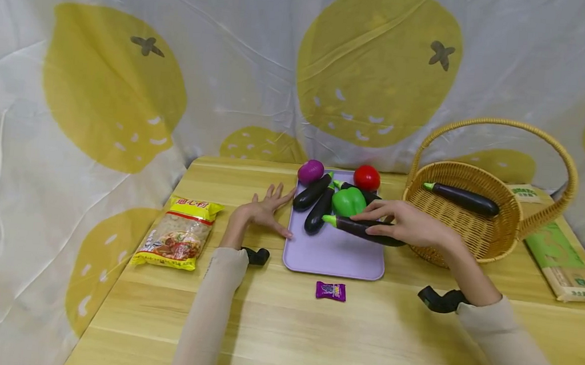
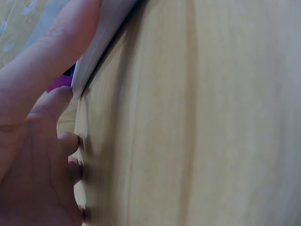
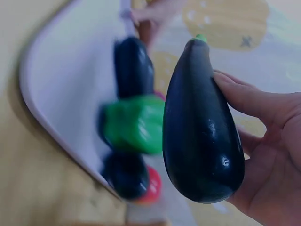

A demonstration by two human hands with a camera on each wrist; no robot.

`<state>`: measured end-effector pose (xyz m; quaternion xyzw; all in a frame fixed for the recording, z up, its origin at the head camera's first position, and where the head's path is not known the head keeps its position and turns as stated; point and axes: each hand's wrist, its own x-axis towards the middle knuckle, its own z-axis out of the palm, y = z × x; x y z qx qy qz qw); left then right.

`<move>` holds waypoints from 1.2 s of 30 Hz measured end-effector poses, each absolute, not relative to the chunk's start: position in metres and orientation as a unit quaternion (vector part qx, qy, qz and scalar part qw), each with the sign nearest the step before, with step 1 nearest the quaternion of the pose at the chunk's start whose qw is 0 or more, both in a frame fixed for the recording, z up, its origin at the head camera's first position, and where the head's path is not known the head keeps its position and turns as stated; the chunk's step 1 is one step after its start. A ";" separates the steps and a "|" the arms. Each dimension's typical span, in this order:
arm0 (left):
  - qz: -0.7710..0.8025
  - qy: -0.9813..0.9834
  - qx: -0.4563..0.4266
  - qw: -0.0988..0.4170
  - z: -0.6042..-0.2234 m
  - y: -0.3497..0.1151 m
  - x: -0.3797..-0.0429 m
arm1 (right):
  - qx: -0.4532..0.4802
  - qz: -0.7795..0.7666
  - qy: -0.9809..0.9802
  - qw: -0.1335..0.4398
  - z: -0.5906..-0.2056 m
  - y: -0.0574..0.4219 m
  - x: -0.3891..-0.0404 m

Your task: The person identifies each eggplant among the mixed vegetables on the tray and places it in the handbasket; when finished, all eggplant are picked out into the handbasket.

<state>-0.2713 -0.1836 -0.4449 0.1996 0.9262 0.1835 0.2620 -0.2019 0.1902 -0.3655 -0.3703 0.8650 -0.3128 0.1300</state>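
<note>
My right hand (image 1: 407, 223) grips a dark eggplant (image 1: 363, 229) over the right side of the lilac tray (image 1: 332, 263); in the right wrist view that eggplant (image 3: 202, 132) fills the middle. Fingers spread, my left hand (image 1: 268, 209) is at the tray's left edge, thumb and index fingertip right at the rim in the left wrist view. On the tray lie a green bell pepper (image 1: 349, 202), a purple onion (image 1: 311, 172), a red tomato (image 1: 367, 178) and several more eggplants (image 1: 318, 214). One further eggplant (image 1: 465, 199) lies in the wicker basket (image 1: 513, 223).
A yellow food packet (image 1: 179, 234) lies at the left of the wooden table (image 1: 281, 330). A small purple wrapped candy (image 1: 331, 291) is in front of the tray. Right of the basket, whose tall handle (image 1: 503, 123) arches up, lies a green and tan package (image 1: 565, 255). A lemon-print curtain (image 1: 250, 59) hangs behind.
</note>
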 end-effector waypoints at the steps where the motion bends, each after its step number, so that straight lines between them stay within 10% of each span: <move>1: 0.185 0.926 0.200 0.261 -0.445 -0.183 -0.271 | -0.368 -0.310 0.868 0.121 -0.362 0.196 -0.204; 36: 0.196 0.923 0.198 0.267 -0.445 -0.182 -0.270 | -0.137 -0.273 0.927 0.216 -0.355 0.355 -0.275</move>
